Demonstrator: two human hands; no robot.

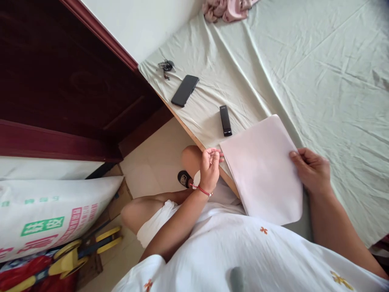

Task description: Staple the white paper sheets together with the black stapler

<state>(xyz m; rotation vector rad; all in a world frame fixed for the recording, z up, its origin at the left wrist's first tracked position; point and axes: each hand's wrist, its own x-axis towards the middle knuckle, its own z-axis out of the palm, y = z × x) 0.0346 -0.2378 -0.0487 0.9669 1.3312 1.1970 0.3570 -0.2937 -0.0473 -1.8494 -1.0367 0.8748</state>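
Observation:
A stack of white paper sheets (261, 170), pinkish in this light, lies at the bed's edge and reaches over my lap. My right hand (313, 169) grips its right edge, thumb on top and fingers hidden underneath. Beside the stack's left edge, my left hand (212, 168) is raised with loosely curled fingers and no object visible in it. Its fingertips are close to the paper; whether they touch it I cannot tell. A black stapler-like object (225, 121) rests on the sheet just beyond the paper's upper left side.
A black phone (185, 91) and a coiled dark cable (166, 67) lie along the edge of the pale green bedsheet (319, 81). Pink cloth (227, 9) is bunched at the back. On the left are a printed white sack (54, 215), a yellow frame (67, 259) and a dark red wooden panel (67, 77).

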